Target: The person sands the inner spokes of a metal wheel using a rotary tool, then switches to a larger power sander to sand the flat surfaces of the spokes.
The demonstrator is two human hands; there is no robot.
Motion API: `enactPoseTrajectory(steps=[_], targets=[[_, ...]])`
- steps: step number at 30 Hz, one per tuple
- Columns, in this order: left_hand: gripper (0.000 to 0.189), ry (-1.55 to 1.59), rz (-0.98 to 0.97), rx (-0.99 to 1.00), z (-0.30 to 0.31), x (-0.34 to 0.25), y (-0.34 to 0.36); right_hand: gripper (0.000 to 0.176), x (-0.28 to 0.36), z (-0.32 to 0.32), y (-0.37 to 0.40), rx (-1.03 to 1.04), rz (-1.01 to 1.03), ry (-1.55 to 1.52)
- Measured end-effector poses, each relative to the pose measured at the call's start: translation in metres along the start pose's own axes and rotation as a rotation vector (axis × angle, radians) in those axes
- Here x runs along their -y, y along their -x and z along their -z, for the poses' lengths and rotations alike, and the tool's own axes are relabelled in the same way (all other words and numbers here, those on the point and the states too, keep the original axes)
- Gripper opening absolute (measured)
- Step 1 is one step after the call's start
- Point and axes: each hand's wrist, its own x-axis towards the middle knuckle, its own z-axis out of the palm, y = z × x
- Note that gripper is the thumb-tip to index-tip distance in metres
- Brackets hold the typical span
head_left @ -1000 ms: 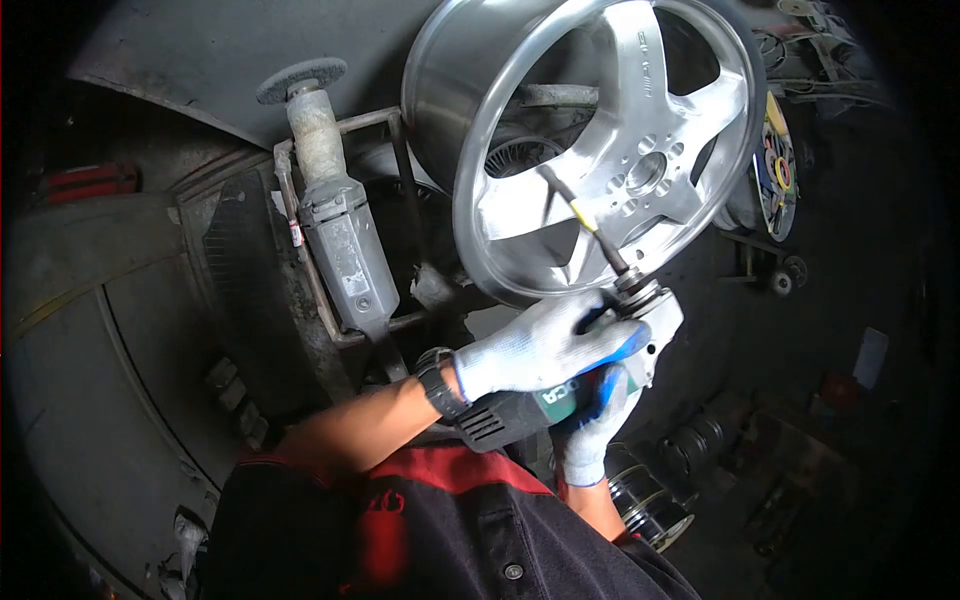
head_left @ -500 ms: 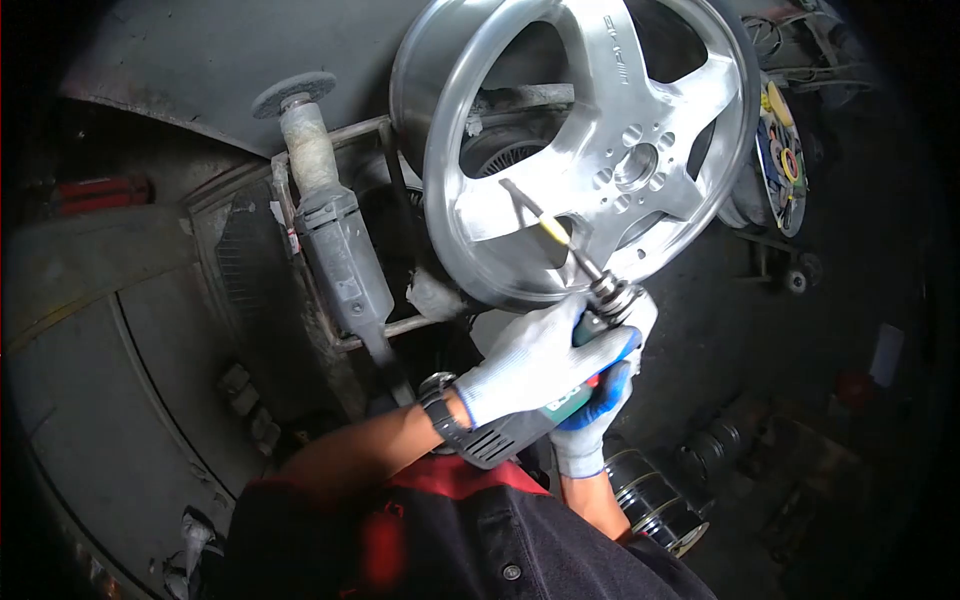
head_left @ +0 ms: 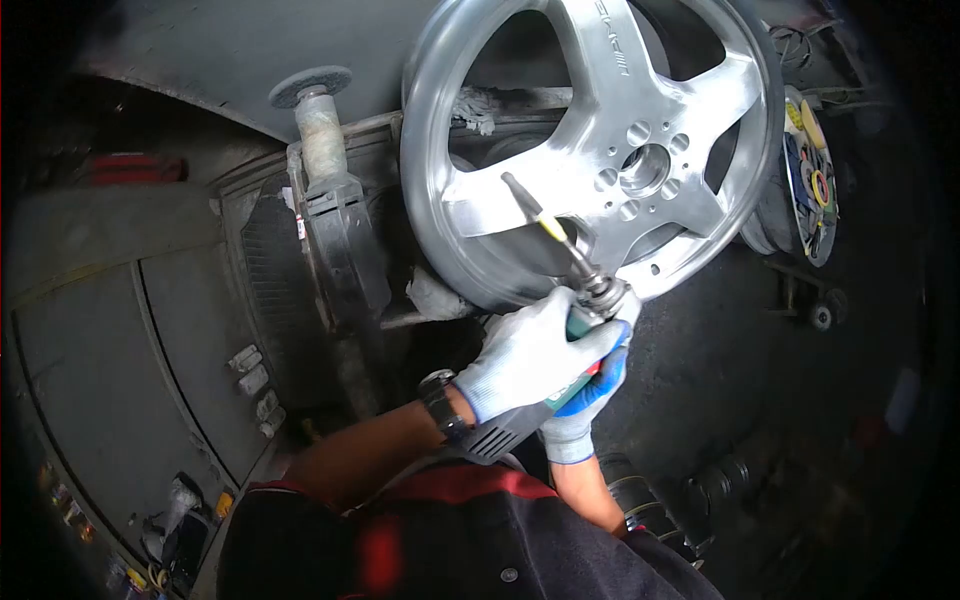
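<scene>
My left hand (head_left: 525,352), in a white knit glove with a watch at the wrist, wraps around the front of a straight grinder (head_left: 505,432) with a green and grey body. My right hand (head_left: 588,405), in a white glove with a blue palm, closes around the same tool from the other side. From its metal collar a slim rod with a yellow band (head_left: 551,228) reaches forward, and its dark tip lies over a spoke of the bare silver alloy wheel (head_left: 600,110). The wheel stands tilted in front of me, with its hub hole and bolt holes facing me.
Left of the wheel, a larger grey power tool (head_left: 340,235) stands upright with a round disc on top. A metal frame lies behind it. At the right hangs a round tray (head_left: 812,185) of tapes and small items. Dark cylinders (head_left: 640,500) stand by my right forearm.
The whole view has shifted slightly, so the wheel sits farther right. Both hands keep their grip, and the rod's tip has moved a little along the same spoke, away from the hub.
</scene>
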Motion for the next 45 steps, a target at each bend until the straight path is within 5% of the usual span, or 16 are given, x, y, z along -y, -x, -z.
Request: enactPoseTrajectory(steps=[7, 11, 14, 17, 23, 25, 29, 31, 34, 45], targets=[[0.051, 0.046, 0.026, -0.135, -0.009, 0.003, 0.004, 0.056, 0.0, 0.008, -0.005, 0.109, -0.073, -0.008], [0.061, -0.056, 0.034, -0.06, -0.023, -0.01, -0.021, 0.056, 0.005, 0.03, -0.026, 0.016, 0.005, -0.005], [0.068, -0.093, -0.026, -0.054, -0.034, -0.013, -0.034, 0.055, 0.007, 0.05, -0.029, -0.15, -0.177, -0.207], [0.066, -0.105, -0.005, -0.076, -0.035, -0.012, -0.032, 0.067, -0.006, 0.077, -0.033, -0.111, -0.148, -0.183], [0.055, -0.067, 0.052, -0.181, -0.026, 0.006, -0.005, 0.055, -0.007, 0.035, -0.023, 0.089, -0.06, 0.012], [0.049, -0.044, 0.086, -0.216, -0.024, 0.008, 0.006, 0.055, -0.015, 0.042, -0.016, 0.187, -0.201, -0.089], [0.048, 0.022, -0.047, -0.379, -0.03, 0.021, 0.01, 0.054, -0.004, 0.023, -0.012, 0.17, -0.198, -0.052], [0.051, 0.011, 0.096, -0.211, -0.024, 0.004, 0.005, 0.049, 0.002, 0.022, -0.014, 0.155, -0.101, 0.006], [0.061, -0.024, 0.022, -0.133, -0.025, -0.008, -0.012, 0.047, 0.018, 0.018, -0.026, -0.002, -0.138, -0.093], [0.062, 0.092, -0.037, 0.016, -0.004, 0.001, -0.001, 0.051, 0.024, 0.001, -0.004, 0.128, -0.016, 0.098]])
